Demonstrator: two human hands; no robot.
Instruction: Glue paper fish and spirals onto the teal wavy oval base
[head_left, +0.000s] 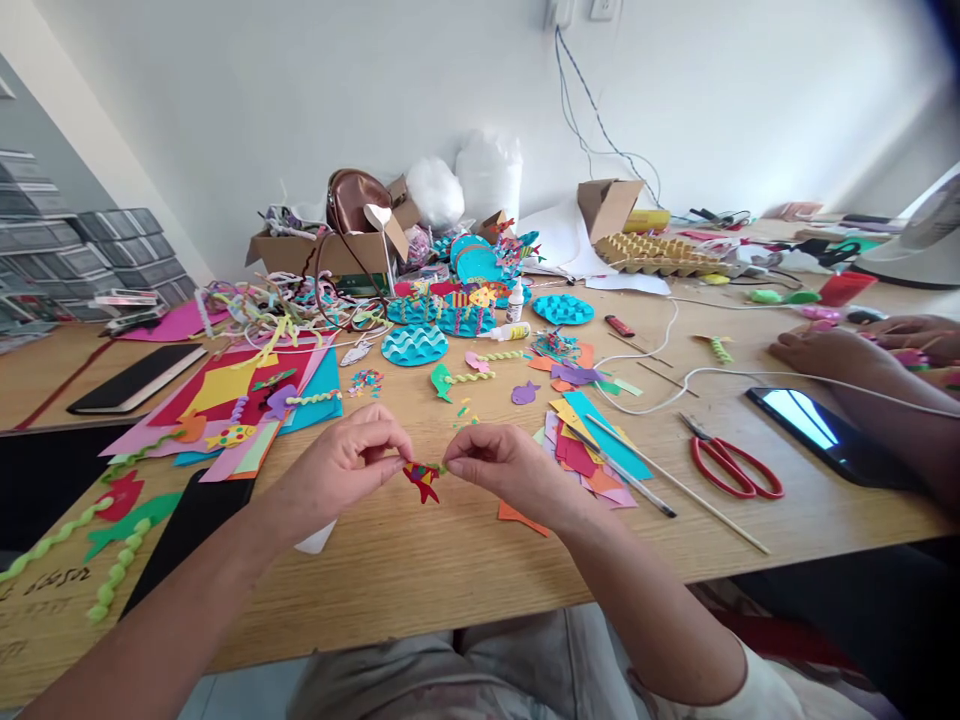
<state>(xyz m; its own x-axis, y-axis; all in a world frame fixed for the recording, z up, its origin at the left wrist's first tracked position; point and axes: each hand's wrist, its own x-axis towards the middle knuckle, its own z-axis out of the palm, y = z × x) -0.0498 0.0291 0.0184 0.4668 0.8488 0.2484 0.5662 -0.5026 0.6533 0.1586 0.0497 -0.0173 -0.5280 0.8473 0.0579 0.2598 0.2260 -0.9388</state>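
Note:
A small red paper fish (424, 480) with coloured spots hangs between my two hands above the table's front part. My left hand (349, 460) pinches its left end between thumb and fingers. At the fish's right end, my right hand (499, 465) is closed in a pinch on a small greenish bit, whose shape is mostly hidden by the fingertips. Beyond the hands lie a purple paper fish (525, 392) and a green paper fish (441, 381) with a twisted yellow-green stem.
Red scissors (731, 465), a wooden stick (705, 503), a brush (637, 480) and a phone (825, 435) lie right. Coloured paper (217, 395) and a black notebook (135, 378) lie left. Blue plates (414, 345) and glue (515, 301) stand behind. Another person's hands (821, 355) are far right.

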